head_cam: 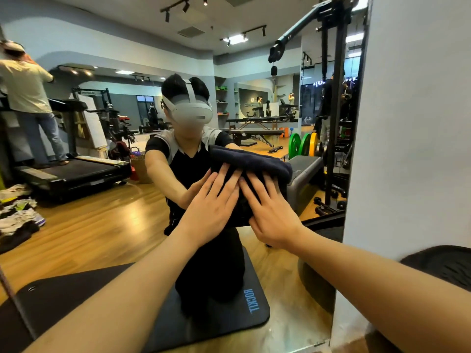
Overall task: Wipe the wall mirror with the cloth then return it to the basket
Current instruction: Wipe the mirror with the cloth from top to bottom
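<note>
Pressing flat, the left hand [212, 200] and right hand [274, 215] hold the folded dark navy fabric cloth [251, 161] against the large glass wall mirror [102, 225] at frame centre, fingers straight, nothing clenched. Cloth's long axis runs left-right, above both palms. A woven basket [140, 166], apparently reflected, sits left of centre.

gym | treadmill [76, 171] | weight plates [303, 145] | benches [254, 133] | wall mirror [127, 59]
</note>
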Available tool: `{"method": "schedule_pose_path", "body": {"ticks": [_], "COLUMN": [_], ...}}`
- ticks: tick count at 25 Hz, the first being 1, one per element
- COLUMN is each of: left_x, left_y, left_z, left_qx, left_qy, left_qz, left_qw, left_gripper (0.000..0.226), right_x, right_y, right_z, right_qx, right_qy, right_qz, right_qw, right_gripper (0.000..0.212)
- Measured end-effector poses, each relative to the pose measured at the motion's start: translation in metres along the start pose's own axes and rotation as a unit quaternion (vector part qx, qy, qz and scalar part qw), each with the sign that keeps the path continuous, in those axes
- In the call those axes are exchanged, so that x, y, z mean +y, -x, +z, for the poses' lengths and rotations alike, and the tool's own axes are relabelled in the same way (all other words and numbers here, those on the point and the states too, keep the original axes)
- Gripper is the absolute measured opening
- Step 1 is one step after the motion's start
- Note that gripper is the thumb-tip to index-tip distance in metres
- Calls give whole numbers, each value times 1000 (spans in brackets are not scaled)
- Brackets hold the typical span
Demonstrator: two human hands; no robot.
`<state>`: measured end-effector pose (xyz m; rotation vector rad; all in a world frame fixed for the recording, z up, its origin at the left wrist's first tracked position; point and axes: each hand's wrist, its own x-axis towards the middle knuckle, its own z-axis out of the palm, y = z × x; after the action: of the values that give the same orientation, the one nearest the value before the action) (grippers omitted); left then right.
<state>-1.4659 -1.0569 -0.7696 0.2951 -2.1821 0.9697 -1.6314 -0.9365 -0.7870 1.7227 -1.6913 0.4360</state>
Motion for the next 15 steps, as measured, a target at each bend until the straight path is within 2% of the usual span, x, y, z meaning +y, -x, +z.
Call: {"method": "schedule_pose_path", "body": {"ticks": [9, 15], "left_x": [-77, -138], "left_y": [76, 130], "left_z": [-30, -57], "left_qx": [-17, -52], "left_qy": [-46, -75], "left_qz": [-1, -12], "left_qw": [999, 996], "left_gripper": [51, 51], "right_x": [-91, -165], "right_y": [-47, -86], "right_z": [9, 16], "right_qx": [28, 65], "right_qy": [-26, -28], "right_qz": [-41, -69], "right_qw": [998, 995], "right_gripper": [78, 90]}}
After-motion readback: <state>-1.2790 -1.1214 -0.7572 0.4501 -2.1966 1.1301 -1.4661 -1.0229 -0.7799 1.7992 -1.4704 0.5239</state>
